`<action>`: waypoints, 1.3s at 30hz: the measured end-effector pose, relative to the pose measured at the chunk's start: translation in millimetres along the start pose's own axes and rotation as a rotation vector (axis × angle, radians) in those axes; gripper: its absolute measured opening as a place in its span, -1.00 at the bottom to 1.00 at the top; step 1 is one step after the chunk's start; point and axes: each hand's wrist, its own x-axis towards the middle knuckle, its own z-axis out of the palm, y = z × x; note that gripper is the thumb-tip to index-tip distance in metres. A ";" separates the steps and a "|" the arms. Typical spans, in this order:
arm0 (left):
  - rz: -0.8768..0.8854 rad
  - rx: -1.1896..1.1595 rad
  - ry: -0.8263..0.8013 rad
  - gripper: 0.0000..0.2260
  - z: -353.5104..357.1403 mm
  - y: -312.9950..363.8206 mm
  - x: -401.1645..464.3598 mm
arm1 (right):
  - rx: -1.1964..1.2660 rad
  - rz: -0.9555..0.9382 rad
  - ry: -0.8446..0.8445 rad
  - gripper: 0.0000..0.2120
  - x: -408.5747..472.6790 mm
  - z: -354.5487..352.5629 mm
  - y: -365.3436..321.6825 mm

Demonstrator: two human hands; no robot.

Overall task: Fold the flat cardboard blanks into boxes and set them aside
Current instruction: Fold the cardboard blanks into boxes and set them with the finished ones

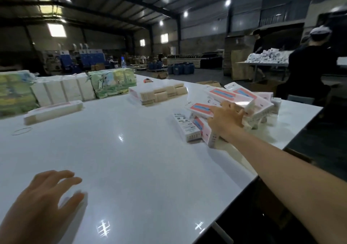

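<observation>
While your right hand (224,119) lies with straight fingers (241,112) on the pile of folded pink boxes (242,101) at right of centre, your left hand (47,197) hovers open, holding nothing, over the white table (131,159) at lower left. Flat blanks (159,93) sit stacked at upper centre.

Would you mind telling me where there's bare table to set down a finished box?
The widest bare stretch of table lies between the left hand and the stacked blanks. It is crowded at the right, where the right hand rests on the heap of folded boxes.
</observation>
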 end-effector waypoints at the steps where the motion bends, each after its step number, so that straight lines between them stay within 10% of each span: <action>1: -0.011 -0.020 -0.035 -0.58 -2.0 3.3 -1.0 | 0.014 -0.023 -0.007 -0.59 -2.3 -8.7 -8.1; 6: -0.126 -0.107 -0.133 -0.80 -16.0 28.2 0.7 | 0.259 -0.442 0.155 -0.65 -42.3 -51.8 -109.3; 10: -0.341 -0.104 -0.221 -0.85 -32.1 45.3 1.5 | 0.630 -0.817 -0.183 -0.70 -113.7 -40.5 -201.6; 15: -0.560 -0.244 -0.096 -0.86 -53.7 43.7 -0.5 | 0.455 -0.954 -0.326 -0.75 -179.8 10.0 -255.8; 27: -0.837 0.018 -0.270 -0.79 -133.5 -87.2 17.1 | 0.555 -0.946 -0.260 -0.72 -181.2 28.1 -259.2; 33: -1.117 0.527 -0.630 -0.04 -193.6 -203.2 -69.6 | 0.561 -0.914 -0.235 -0.79 -184.1 26.1 -264.0; 39: -1.004 0.491 -0.622 -0.24 -188.9 -212.0 -63.0 | 0.568 -0.911 -0.259 -0.81 -185.1 22.9 -263.4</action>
